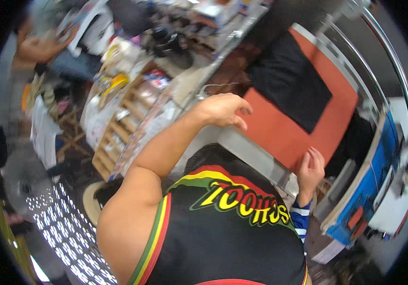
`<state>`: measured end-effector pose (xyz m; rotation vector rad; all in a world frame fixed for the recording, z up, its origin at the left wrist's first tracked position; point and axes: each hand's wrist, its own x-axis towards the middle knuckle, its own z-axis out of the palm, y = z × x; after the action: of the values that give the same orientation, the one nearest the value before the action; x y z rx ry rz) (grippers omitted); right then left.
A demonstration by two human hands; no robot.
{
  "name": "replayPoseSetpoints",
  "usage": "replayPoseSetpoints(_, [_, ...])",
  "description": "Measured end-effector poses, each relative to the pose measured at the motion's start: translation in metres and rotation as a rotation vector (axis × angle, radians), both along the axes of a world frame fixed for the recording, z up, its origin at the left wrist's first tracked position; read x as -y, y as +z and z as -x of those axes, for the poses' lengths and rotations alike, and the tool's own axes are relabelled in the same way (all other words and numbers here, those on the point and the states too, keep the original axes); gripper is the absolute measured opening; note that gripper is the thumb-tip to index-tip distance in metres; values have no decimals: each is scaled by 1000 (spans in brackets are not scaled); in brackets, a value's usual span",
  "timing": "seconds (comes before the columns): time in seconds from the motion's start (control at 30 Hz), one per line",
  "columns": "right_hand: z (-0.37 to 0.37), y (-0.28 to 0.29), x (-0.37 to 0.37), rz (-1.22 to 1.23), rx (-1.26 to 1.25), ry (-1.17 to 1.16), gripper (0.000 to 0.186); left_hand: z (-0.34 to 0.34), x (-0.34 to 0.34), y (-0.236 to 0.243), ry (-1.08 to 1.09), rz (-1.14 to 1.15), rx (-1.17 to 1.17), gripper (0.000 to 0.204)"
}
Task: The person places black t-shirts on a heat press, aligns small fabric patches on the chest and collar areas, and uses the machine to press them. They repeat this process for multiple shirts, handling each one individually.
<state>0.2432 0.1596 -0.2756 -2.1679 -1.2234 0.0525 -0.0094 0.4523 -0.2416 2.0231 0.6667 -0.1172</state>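
A black folded cloth [291, 80] lies flat on the far part of an orange-red board [265, 128] in front of me. Over the board's left edge hovers my left hand [227, 111], thumb and bent fingers apart, nothing in them. My right hand [311, 168] is at the board's near right edge, its fingers stretched out and holding nothing. Whether its fingertips touch the board I cannot tell. Blue cloth with white stripes [301, 221] shows at my right wrist.
Curved chrome rails [393, 57] rise beyond the board's right side. A blue-sided table [356, 204] stands at the right. To the left are a wooden slatted pallet [118, 135], plastic bags and a yellow tape roll [116, 84]. A person [47, 50] sits at the far left, holding white cloth.
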Motion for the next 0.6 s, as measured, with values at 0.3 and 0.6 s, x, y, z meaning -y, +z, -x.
replayPoseSetpoints(0.3, [-72,-19,-158,-107,336,169,41,104,21,-94,790,-243,29,25])
replayPoseSetpoints(0.6, [-69,-78,-180,277,411,171,74,214,-152,-91,1165,-598,-328,29])
